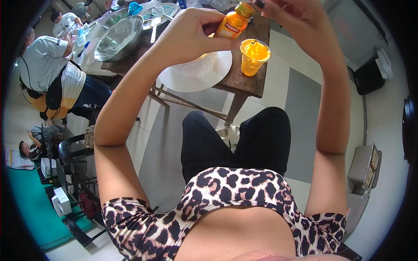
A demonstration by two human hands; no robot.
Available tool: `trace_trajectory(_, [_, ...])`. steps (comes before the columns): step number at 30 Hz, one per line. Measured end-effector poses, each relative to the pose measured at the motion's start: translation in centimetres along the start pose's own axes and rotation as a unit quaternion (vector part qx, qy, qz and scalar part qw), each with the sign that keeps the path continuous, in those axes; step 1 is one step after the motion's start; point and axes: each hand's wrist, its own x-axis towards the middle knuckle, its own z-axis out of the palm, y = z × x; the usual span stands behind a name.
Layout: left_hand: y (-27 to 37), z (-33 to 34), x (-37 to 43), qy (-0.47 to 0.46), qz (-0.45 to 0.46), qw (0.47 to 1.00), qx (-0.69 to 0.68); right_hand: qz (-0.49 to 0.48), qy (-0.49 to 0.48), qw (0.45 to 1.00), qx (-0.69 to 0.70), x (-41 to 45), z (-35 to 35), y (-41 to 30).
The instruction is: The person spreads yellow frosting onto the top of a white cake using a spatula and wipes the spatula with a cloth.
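Observation:
My left hand grips a small Ferna bottle with orange-yellow contents, tilted to the right. A gold-coloured ridged top is at its upper end. My right hand is raised just right of that top, cut off by the picture's upper edge. Something dark shows at one fingertip, too small to tell whether it is a nail or a held thing. Below the bottle, a clear plastic cup of thick orange-yellow cream stands on the wooden table. Behind my left wrist lies a white round board, partly hidden.
A large metal bowl, a whisk and a white-bladed spatula lie to the left. Beyond them a person in a white shirt works at a table. The wooden table's right edge is close to the cup. My knees are below it.

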Motion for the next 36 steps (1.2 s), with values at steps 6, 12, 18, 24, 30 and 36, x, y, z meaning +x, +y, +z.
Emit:
trace_trajectory(6, [3.7, 1.5, -0.9, -0.004, 0.003, 0.996, 0.085, -0.006, -0.094, 0.993, -0.065, -1.5, -2.1, -1.4])
trace_trajectory(12, [3.6, 0.7, -0.6, -0.065, -0.057, 0.994, 0.073, -0.069, -0.094, 0.99, -0.076, -1.7, -1.5, 0.2])
trace_trajectory(18, [0.6, 0.1, 0.7, -0.143, -0.06, 0.988, -0.013, -0.086, -0.096, 0.991, 0.026, -1.3, -1.0, 3.2])
trace_trajectory(24, [0.1, 0.2, 1.9, -0.209, -0.112, 0.966, -0.108, -0.147, -0.136, 0.976, 0.081, -1.1, -2.5, 4.9])
trace_trajectory(30, [-0.4, 0.0, 2.3, -0.256, -0.125, 0.946, -0.155, -0.233, -0.141, 0.962, -0.009, -1.3, -2.9, 5.5])
trace_trajectory(36, [-1.7, 0.3, 2.5, -0.332, -0.043, 0.9, -0.279, -0.224, -0.134, 0.954, 0.148, -0.7, -2.7, 6.7])
